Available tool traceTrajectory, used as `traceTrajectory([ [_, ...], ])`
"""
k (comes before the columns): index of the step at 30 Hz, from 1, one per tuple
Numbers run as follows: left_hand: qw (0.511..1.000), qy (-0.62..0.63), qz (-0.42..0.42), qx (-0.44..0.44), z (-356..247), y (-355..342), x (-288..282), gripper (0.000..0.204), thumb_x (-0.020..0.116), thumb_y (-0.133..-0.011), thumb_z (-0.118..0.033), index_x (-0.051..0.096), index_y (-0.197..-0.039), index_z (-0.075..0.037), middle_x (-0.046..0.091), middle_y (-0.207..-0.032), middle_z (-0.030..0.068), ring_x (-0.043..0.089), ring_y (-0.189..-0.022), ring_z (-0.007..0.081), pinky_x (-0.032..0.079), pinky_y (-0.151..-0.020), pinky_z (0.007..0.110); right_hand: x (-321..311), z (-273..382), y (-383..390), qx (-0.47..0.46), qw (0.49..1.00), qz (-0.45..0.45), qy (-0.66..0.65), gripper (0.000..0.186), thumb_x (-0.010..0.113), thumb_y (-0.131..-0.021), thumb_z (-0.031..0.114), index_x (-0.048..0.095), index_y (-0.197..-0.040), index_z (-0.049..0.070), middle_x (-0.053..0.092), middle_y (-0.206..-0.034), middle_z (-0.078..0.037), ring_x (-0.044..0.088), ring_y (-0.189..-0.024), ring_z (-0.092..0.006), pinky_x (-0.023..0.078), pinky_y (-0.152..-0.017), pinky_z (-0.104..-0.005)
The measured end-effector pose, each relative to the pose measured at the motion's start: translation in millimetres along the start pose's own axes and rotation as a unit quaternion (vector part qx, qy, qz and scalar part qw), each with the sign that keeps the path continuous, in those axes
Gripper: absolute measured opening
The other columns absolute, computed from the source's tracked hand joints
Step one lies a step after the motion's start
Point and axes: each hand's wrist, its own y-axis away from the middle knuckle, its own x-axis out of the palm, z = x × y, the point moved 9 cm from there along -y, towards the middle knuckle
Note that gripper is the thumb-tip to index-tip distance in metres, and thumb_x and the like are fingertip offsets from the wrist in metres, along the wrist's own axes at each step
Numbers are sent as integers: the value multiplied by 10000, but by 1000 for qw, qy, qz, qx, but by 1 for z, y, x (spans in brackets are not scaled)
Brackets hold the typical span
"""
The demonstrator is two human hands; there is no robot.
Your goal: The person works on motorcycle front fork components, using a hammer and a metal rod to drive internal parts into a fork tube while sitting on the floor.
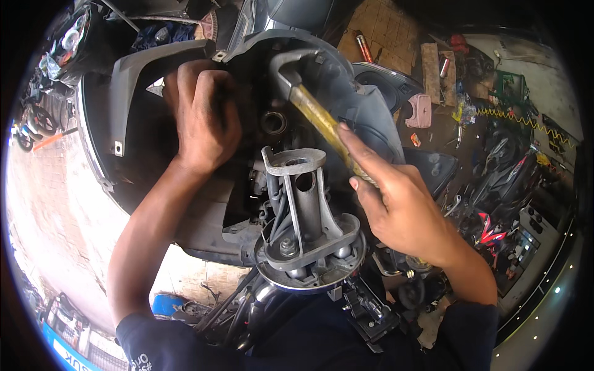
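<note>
My right hand (399, 201) grips a hammer by its worn yellow handle (318, 117). The dark grey hammer head (289, 71) is raised over the scooter's front body and slightly blurred. Inside the dark plastic front body panel (139, 68), my left hand (204, 123) is closed with curled fingers; what it grips, if anything, is hidden in shadow. Between my hands lies a round metal tube end (273, 122), with the hammer head above and to its right. Closer to me stands a grey metal fork clamp (309, 213) with bolts and a round base plate.
Black cables (275, 213) run beside the clamp. A dark scooter seat (300, 15) is at the far side. On the right floor lie a pink pouch (421, 111), wooden boards (431, 71), a red spray can (364, 48) and a coiled yellow hose (526, 117). Loose parts crowd the right.
</note>
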Motion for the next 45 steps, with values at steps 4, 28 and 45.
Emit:
traceTrajectory([
  [4,1000,4,5,-6,-3,3,4,347,586,-673,57,576,-996,-69,535,-1067,145,485,-1010,363,380,-895,466,3,-3,3,27,999,14,19,684,543,-859,-106,331,-1506,-47,659,-937,-324,666,-777,-464,525,-711,-469],
  [28,1000,10,-4,8,-6,-2,1,330,564,-668,63,552,-973,-64,532,-1049,147,481,-992,367,377,-881,475,-4,-11,23,63,998,18,25,690,556,-870,-96,353,-1520,14,661,-865,-276,662,-745,-439,507,-677,-470],
  [45,1000,-2,11,-6,-1,4,5,356,583,-667,37,574,-1010,-60,533,-1088,160,485,-1020,375,378,-901,476,0,-9,33,25,999,46,17,749,569,-850,-103,338,-1545,58,626,-802,-227,636,-681,-394,512,-670,-462],
])
